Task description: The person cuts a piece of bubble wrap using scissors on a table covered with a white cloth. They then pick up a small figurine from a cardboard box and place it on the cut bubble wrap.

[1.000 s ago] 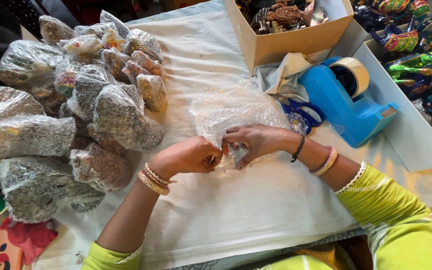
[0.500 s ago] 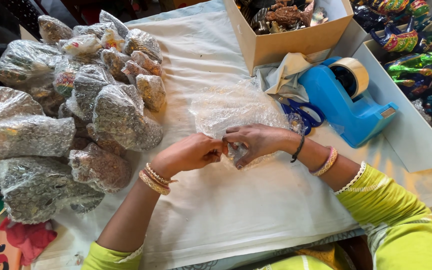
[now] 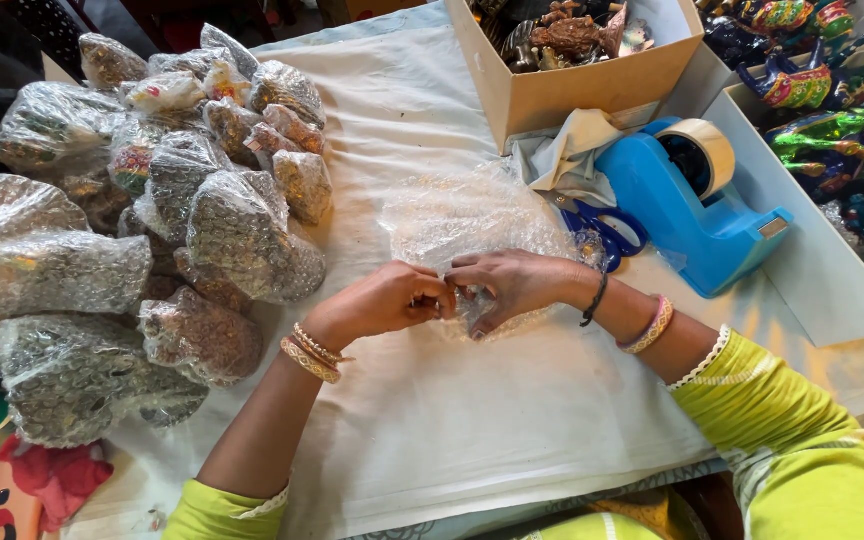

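A heap of lumpy bundles wrapped in clear bubble wrap (image 3: 162, 200) fills the left side of the white-covered table — silvery-grey, some showing red and green inside. An open tan cardboard box (image 3: 572, 85) stands at the top centre, holding dark figurines. A crumpled clear bubble-wrap sheet (image 3: 472, 215) lies just below it — mid-table.

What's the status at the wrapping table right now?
Left hand and right hand both pinching the bubble wrap sheet. Wrapped bundles piled left. Tape dispenser right, apart.
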